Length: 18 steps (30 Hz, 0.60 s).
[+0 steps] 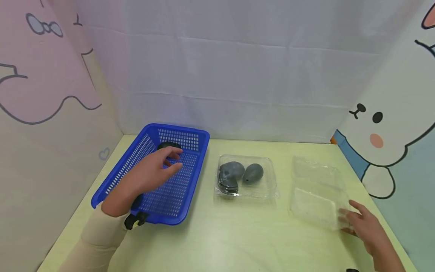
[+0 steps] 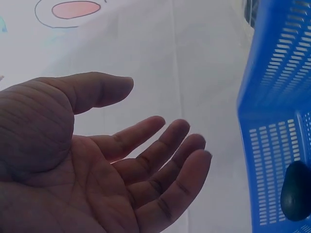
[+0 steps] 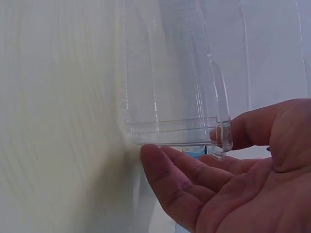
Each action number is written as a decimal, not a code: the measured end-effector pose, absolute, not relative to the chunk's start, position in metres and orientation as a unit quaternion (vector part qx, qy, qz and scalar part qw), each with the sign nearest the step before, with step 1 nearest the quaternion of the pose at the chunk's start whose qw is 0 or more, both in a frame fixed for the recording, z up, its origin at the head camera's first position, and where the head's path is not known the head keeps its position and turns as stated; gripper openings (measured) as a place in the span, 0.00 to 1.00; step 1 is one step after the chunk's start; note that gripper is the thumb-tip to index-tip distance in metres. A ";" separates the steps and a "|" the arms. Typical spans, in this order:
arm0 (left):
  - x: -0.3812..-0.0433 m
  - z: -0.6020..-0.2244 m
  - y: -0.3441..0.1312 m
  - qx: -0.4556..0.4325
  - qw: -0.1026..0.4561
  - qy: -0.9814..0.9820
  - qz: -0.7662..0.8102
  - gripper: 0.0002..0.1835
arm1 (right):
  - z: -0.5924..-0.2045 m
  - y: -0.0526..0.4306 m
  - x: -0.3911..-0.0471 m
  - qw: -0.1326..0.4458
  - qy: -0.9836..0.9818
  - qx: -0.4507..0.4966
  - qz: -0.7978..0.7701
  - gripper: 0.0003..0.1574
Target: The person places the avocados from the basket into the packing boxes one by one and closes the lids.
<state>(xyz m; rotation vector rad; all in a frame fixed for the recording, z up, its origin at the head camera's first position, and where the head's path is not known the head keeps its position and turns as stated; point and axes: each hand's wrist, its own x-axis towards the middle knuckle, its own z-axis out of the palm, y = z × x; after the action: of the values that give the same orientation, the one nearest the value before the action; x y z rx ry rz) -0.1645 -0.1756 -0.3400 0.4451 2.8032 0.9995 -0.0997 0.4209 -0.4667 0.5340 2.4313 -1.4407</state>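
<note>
My left hand (image 1: 153, 172) hovers over the blue basket (image 1: 185, 206), its fingers loosely bent and nothing in them. A dark avocado (image 1: 168, 144) lies at the basket's far end, partly behind that hand; the left wrist view also shows an avocado (image 2: 296, 191) in there. On the right, my right hand (image 1: 365, 226) pinches the near right edge of an unfolded clear plastic clamshell box (image 1: 314, 200). Seen from the right wrist, the thumb hooks over the box's rim (image 3: 223, 131) while the fingers (image 3: 170, 182) lie against the outside.
Between basket and unfolded box stands another clear plastic box (image 1: 270, 185) holding dark avocados (image 1: 253, 173). A pale yellow table (image 1: 238, 238) bears everything. White cloth (image 1: 238, 75) hangs behind, with printed panels at both sides. A small dark object (image 1: 352, 270) shows at the bottom edge.
</note>
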 end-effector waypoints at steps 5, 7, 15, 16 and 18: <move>-0.180 -0.340 -0.182 0.151 0.054 0.936 0.313 0.31 | -0.466 0.419 -0.092 0.137 0.835 0.187 -0.499 0.43; -0.186 -0.341 -0.184 0.149 0.051 0.940 0.304 0.32 | -0.466 0.419 -0.089 0.137 0.834 0.177 -0.503 0.42; -0.205 -0.349 -0.189 0.132 0.039 0.954 0.267 0.34 | -0.469 0.415 -0.078 0.152 0.817 0.184 -0.524 0.41; -0.207 -0.350 -0.189 0.130 0.039 0.955 0.263 0.35 | -0.469 0.414 -0.077 0.154 0.816 0.187 -0.525 0.40; -0.211 -0.352 -0.190 0.128 0.040 0.956 0.260 0.35 | -0.470 0.412 -0.074 0.161 0.813 0.192 -0.525 0.41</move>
<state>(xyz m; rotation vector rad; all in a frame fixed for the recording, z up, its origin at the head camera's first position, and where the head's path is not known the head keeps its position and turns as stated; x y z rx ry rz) -0.2110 -0.1904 -0.3520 0.3927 2.9307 0.7961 -0.0740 0.4116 -0.4702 0.5490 2.3217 -1.4985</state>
